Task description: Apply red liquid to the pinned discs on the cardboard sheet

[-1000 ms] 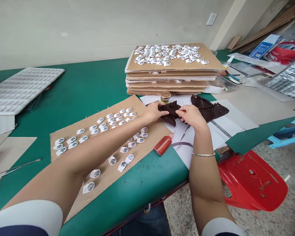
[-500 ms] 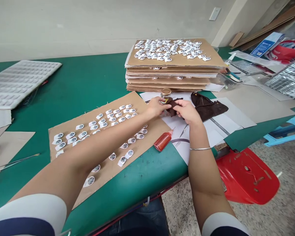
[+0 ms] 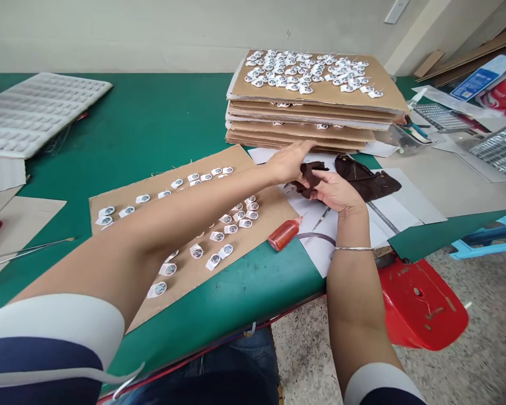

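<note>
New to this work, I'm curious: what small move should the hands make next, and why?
Perhaps gently open out the crumpled cloth: it lies bunched between the left hand and right hand, its folds hiding part of its surface.

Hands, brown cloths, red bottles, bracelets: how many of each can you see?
Hands: 2, left hand and right hand
Brown cloths: 2, held cloth and lying cloth
Red bottle: 1
Bracelet: 1
Total: 6

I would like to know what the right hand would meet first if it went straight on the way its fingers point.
Past the brown cloth at its fingertips, the right hand would probably meet the left hand; depth is unclear.
</note>
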`<state>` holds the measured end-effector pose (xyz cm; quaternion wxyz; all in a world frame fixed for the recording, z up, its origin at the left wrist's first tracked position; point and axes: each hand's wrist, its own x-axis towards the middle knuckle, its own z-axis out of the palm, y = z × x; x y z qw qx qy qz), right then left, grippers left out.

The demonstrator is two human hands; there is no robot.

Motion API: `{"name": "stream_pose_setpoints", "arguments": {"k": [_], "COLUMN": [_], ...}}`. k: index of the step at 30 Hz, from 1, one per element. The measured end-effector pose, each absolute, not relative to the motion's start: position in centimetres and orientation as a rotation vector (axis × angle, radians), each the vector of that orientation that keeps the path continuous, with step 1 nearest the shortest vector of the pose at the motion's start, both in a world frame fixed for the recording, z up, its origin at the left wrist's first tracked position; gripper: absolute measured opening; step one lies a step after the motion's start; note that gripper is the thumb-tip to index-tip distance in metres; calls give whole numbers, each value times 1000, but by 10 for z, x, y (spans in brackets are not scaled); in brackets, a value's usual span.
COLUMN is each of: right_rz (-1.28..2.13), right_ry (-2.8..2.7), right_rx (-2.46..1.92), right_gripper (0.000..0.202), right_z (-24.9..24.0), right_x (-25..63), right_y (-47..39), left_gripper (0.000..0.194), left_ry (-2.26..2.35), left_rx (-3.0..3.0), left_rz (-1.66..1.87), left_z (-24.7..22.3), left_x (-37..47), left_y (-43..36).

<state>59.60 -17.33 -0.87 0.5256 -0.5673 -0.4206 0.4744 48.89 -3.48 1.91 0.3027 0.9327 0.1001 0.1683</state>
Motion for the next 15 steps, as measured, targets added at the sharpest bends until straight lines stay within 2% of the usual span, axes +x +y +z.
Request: {"name": "stream_pose_setpoints", "arguments": {"k": [4,8,15], "right_rz": [1040,729,109], "right_ry": [-1059,-1052,-1135], "right_rx": [-1351,-1409,-2027], "right_gripper": [41,36,38], "right_z": [-8,-11,-21], "right_x": [588,583,589], "right_y": [-167,-159,-153], "left_gripper": [86,78,24], "left_ry": [164,362,588], "left_rx": [2688,2677,2572], "left_rz": [531,614,461], "left_z": [33,37,21], "left_x": [495,501,509], "left_y": [-36,-34,-28]}}
